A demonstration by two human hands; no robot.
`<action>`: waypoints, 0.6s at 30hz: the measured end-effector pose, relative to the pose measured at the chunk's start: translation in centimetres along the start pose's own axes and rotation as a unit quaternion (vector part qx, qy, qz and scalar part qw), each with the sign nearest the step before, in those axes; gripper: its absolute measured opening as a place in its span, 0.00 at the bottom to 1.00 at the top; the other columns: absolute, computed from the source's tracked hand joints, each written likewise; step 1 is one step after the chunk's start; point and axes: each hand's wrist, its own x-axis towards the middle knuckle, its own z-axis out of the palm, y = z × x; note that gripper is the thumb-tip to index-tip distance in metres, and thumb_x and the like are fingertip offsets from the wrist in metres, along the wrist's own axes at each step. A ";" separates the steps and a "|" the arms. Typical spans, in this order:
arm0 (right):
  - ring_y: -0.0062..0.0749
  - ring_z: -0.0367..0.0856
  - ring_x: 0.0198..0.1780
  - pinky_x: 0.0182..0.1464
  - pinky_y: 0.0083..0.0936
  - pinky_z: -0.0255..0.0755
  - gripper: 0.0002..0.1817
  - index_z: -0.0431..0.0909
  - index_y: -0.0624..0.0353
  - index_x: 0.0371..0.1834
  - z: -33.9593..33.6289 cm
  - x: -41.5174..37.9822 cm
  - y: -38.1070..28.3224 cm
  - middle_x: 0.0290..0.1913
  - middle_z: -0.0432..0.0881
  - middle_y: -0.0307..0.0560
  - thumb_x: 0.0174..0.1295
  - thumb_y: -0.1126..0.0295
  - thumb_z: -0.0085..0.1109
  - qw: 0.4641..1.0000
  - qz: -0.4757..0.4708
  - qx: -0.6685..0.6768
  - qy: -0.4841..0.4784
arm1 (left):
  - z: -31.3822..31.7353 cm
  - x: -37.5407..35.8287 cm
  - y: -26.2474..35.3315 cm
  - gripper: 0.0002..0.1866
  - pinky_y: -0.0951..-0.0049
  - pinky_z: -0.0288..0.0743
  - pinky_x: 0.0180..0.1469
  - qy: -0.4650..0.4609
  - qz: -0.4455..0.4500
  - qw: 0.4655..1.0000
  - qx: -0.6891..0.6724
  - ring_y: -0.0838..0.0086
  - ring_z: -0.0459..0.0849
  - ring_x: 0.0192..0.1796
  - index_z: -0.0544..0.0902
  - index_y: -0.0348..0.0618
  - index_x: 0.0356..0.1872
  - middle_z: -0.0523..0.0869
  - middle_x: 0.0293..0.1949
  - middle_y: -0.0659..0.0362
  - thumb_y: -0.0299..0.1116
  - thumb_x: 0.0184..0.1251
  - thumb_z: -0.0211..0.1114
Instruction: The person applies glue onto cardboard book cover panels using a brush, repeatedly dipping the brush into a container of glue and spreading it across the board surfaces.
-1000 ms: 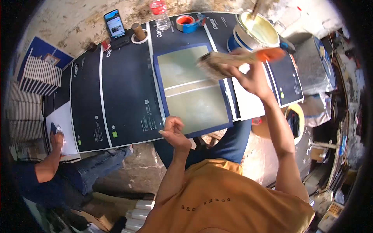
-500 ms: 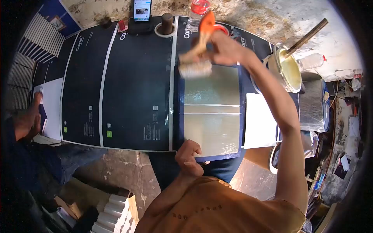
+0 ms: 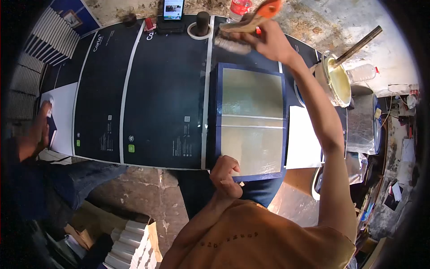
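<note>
My right hand [image 3: 274, 44] grips a wide brush [image 3: 244, 28] with an orange-tipped wooden handle, held over the far side of the table. Its pale bristles point left and look slightly blurred. Below it lies an open blue-edged cover [image 3: 253, 148], its two beige panels wet and shiny, with pale strips across the middle. My left hand [image 3: 226, 175] rests at the cover's near left corner, fingers curled in; whether they pinch the edge is hidden.
White sheets [image 3: 304, 139] lie right of the cover. Beyond stands a bucket [image 3: 336, 80] of pale paste with a stick. A phone [image 3: 173, 10] and a tape roll [image 3: 199, 31] are at the back. At far left, another person's hands [image 3: 41, 123] touch a dark book.
My right hand and the brush have moved away from the cover, toward the back and slightly right. The whole view has shifted a little. My left hand stays at the near left corner.
</note>
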 end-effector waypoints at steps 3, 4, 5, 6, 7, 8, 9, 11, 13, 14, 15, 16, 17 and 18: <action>0.49 0.82 0.41 0.43 0.37 0.76 0.15 0.83 0.57 0.44 -1.2 -4.3 -6.9 0.38 0.83 0.53 0.55 0.67 0.69 0.999 0.001 0.039 0.002 | 0.2 -0.3 -0.4 0.42 0.71 0.59 0.34 0.019 0.013 0.999 -0.028 0.72 0.67 0.30 0.70 0.38 0.27 0.71 0.27 0.56 0.67 0.75 0.20; 0.49 0.82 0.43 0.44 0.38 0.77 0.17 0.82 0.56 0.47 -1.3 -5.7 -8.6 0.41 0.82 0.52 0.54 0.67 0.69 0.998 -0.053 -0.019 -0.005 | 0.4 -0.3 -0.6 0.41 0.70 0.61 0.37 0.040 0.039 0.997 -0.044 0.71 0.68 0.32 0.70 0.38 0.30 0.71 0.30 0.56 0.67 0.75 0.22; 0.49 0.81 0.44 0.45 0.38 0.77 0.18 0.81 0.55 0.48 -1.2 -6.7 -10.2 0.41 0.81 0.51 0.53 0.68 0.69 0.998 -0.037 -0.036 -0.042 | 0.7 -0.3 -0.8 0.40 0.69 0.62 0.40 0.059 0.065 0.994 -0.061 0.70 0.69 0.34 0.71 0.38 0.33 0.72 0.32 0.55 0.67 0.75 0.24; 0.49 0.80 0.45 0.46 0.38 0.78 0.18 0.80 0.54 0.48 -0.9 -7.7 -11.9 0.42 0.80 0.50 0.52 0.69 0.69 0.995 -0.019 -0.053 -0.076 | 1.0 -0.4 -1.2 0.39 0.68 0.62 0.42 0.115 0.068 0.989 -0.055 0.69 0.69 0.35 0.70 0.39 0.36 0.72 0.34 0.55 0.67 0.75 0.25; 0.49 0.80 0.45 0.47 0.39 0.78 0.18 0.78 0.55 0.46 0.2 -9.1 -13.6 0.40 0.80 0.50 0.51 0.69 0.69 0.996 -0.006 -0.049 -0.077 | 1.4 -0.5 -1.6 0.38 0.67 0.63 0.44 0.170 0.072 0.982 -0.049 0.68 0.69 0.37 0.69 0.39 0.38 0.72 0.37 0.55 0.67 0.75 0.27; 0.48 0.80 0.44 0.47 0.40 0.77 0.17 0.77 0.56 0.44 1.4 -10.5 -15.2 0.39 0.79 0.49 0.51 0.70 0.70 0.996 0.007 -0.046 -0.075 | 1.7 -0.4 -1.7 0.37 0.67 0.63 0.45 0.223 0.079 0.971 -0.044 0.68 0.70 0.38 0.69 0.39 0.41 0.73 0.39 0.55 0.67 0.75 0.28; 0.50 0.81 0.43 0.46 0.41 0.77 0.17 0.76 0.56 0.44 2.2 -11.7 -16.9 0.38 0.79 0.50 0.51 0.70 0.69 0.996 0.036 -0.008 -0.076 | 1.8 -0.1 -1.2 0.37 0.68 0.63 0.44 0.239 0.059 0.967 -0.056 0.69 0.70 0.38 0.68 0.41 0.45 0.72 0.40 0.57 0.71 0.74 0.32; 0.40 0.79 0.36 0.36 0.29 0.73 0.14 0.77 0.63 0.38 2.6 -12.9 -19.3 0.36 0.78 0.46 0.50 0.76 0.70 0.987 0.115 0.109 -0.013 | 1.6 -0.5 -1.8 0.36 0.70 0.63 0.44 0.236 0.033 0.966 -0.104 0.71 0.69 0.39 0.68 0.39 0.45 0.70 0.41 0.55 0.69 0.75 0.31; 0.38 0.81 0.34 0.37 0.29 0.74 0.14 0.77 0.64 0.40 1.2 -11.6 -20.8 0.34 0.80 0.47 0.52 0.74 0.70 0.970 0.180 0.091 0.133 | 1.8 -0.8 -1.7 0.36 0.71 0.63 0.44 0.231 -0.004 0.964 -0.128 0.73 0.68 0.40 0.68 0.40 0.45 0.69 0.41 0.55 0.68 0.76 0.30; 0.37 0.81 0.33 0.37 0.29 0.74 0.15 0.77 0.65 0.40 0.6 -11.2 -20.8 0.33 0.80 0.48 0.53 0.73 0.71 0.953 0.211 0.080 0.205 | 2.0 -0.7 -1.2 0.37 0.71 0.63 0.42 0.195 -0.005 0.976 -0.093 0.74 0.66 0.38 0.68 0.40 0.45 0.69 0.39 0.57 0.70 0.75 0.29; 0.35 0.82 0.31 0.36 0.30 0.74 0.16 0.76 0.65 0.40 0.9 -11.6 -19.7 0.30 0.81 0.51 0.53 0.71 0.72 0.926 0.276 0.085 0.244 | 2.0 -0.4 -0.5 0.39 0.72 0.62 0.41 0.159 -0.006 0.986 -0.059 0.75 0.65 0.36 0.68 0.41 0.46 0.69 0.37 0.58 0.72 0.73 0.29; 0.34 0.81 0.30 0.34 0.30 0.74 0.15 0.76 0.65 0.38 0.8 -11.8 -19.3 0.29 0.81 0.51 0.53 0.70 0.71 0.902 0.333 0.124 0.246 | 2.1 -0.2 -0.2 0.40 0.72 0.62 0.40 0.122 -0.006 0.992 -0.025 0.75 0.64 0.34 0.68 0.42 0.46 0.69 0.36 0.60 0.74 0.72 0.28; 0.33 0.81 0.31 0.35 0.29 0.74 0.15 0.76 0.65 0.38 1.1 -13.0 -18.4 0.29 0.81 0.51 0.54 0.70 0.71 0.893 0.369 0.107 0.233 | 2.0 -0.1 -1.0 0.37 0.72 0.60 0.38 0.085 0.051 0.992 0.076 0.76 0.61 0.32 0.69 0.41 0.45 0.68 0.34 0.60 0.67 0.77 0.24; 0.32 0.81 0.31 0.36 0.29 0.74 0.15 0.76 0.66 0.37 1.7 -14.6 -17.6 0.30 0.81 0.51 0.54 0.70 0.70 0.883 0.405 0.092 0.218 | 2.3 0.1 -0.8 0.34 0.69 0.62 0.41 0.079 0.035 0.992 0.089 0.71 0.65 0.35 0.68 0.39 0.43 0.70 0.35 0.57 0.62 0.79 0.25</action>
